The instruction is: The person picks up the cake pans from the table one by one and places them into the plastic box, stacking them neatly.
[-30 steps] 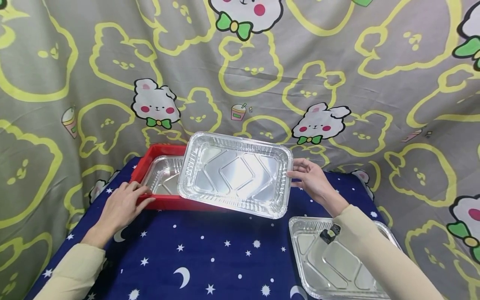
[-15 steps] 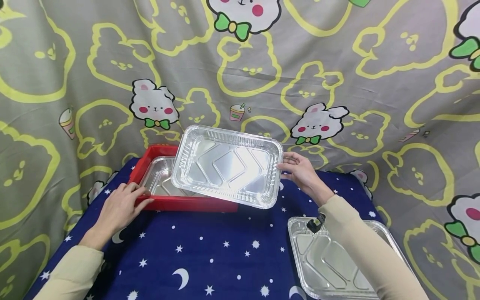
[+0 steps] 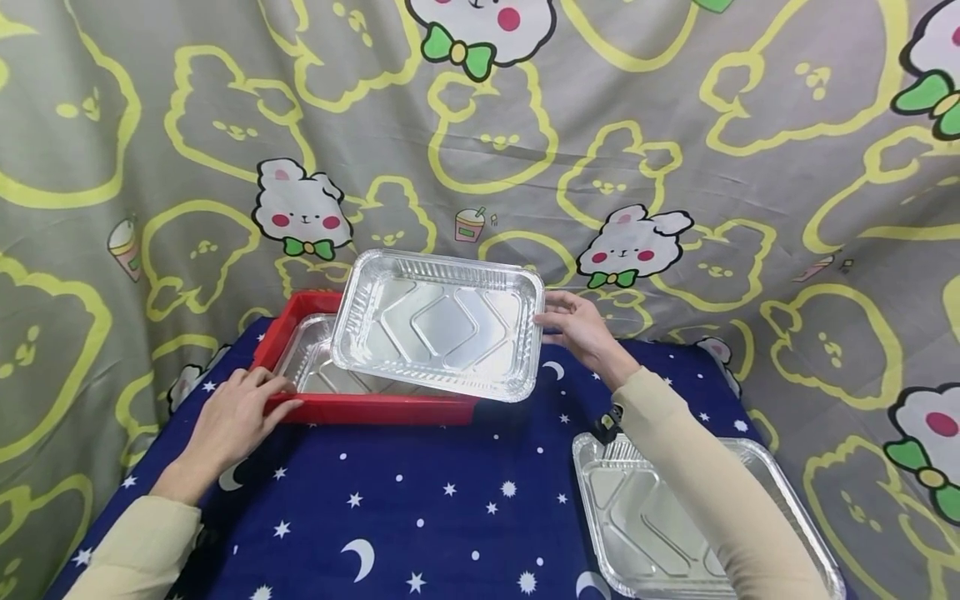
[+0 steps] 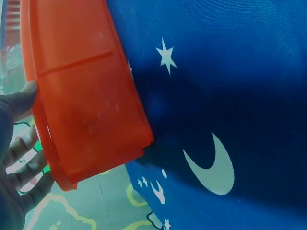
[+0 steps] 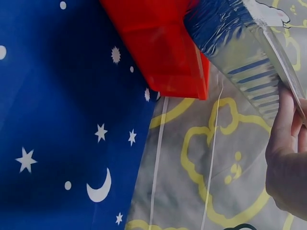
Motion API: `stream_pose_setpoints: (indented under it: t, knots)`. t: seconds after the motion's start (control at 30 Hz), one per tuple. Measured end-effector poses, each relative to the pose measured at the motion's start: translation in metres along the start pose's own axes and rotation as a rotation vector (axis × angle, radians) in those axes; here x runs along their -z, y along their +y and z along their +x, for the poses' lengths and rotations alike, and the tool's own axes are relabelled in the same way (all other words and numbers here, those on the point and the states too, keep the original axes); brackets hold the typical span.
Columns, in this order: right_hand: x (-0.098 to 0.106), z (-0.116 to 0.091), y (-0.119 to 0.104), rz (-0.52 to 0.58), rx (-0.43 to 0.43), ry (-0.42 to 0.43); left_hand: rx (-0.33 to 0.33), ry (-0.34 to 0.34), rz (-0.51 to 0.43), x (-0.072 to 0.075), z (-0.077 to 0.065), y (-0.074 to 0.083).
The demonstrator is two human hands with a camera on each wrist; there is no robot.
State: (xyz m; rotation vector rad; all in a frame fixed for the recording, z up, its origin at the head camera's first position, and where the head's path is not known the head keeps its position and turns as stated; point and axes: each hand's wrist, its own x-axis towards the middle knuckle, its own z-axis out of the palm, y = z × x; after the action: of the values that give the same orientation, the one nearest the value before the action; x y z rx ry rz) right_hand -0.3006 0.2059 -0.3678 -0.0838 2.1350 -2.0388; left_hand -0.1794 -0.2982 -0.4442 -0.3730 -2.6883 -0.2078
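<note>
In the head view my right hand (image 3: 588,333) pinches the right rim of a rectangular foil tray (image 3: 442,321), thumb on one side and fingers on the other. This tray is tilted and hangs over a red plastic bin (image 3: 382,410). A second foil tray (image 3: 311,354) lies inside the bin, partly hidden by the raised one. My left hand (image 3: 236,421) holds the bin's near left corner. The left wrist view shows that thumb on the rim of the red bin (image 4: 86,105) and the fingers at its end. The right wrist view shows the held tray's ribbed side (image 5: 249,72).
Another foil tray (image 3: 637,517) lies at the front right of the table, partly under my right forearm. A dark blue cloth (image 3: 420,492) with stars and moons covers the table. A grey patterned curtain (image 3: 517,108) hangs behind and at both sides.
My right hand has moved left and slightly up with the foil tray, bringing it further over the red bin. My left hand stays at the bin's corner.
</note>
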Motion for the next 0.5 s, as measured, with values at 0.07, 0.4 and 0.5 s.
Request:
stream_pose_setpoints:
  t: [0.07,0.4,0.5]
  knots:
    - [-0.002,0.003,-0.002,0.003,0.001,-0.001,0.002,-0.001,-0.004,0.0,0.001,0.0]
    - [-0.019,0.023,-0.006,0.067,-0.008,-0.001,-0.022,0.029,-0.005,0.0,0.0,-0.001]
    - [-0.028,0.029,-0.008,0.089,-0.006,0.006,-0.024,0.029,-0.007,0.0,0.0,-0.001]
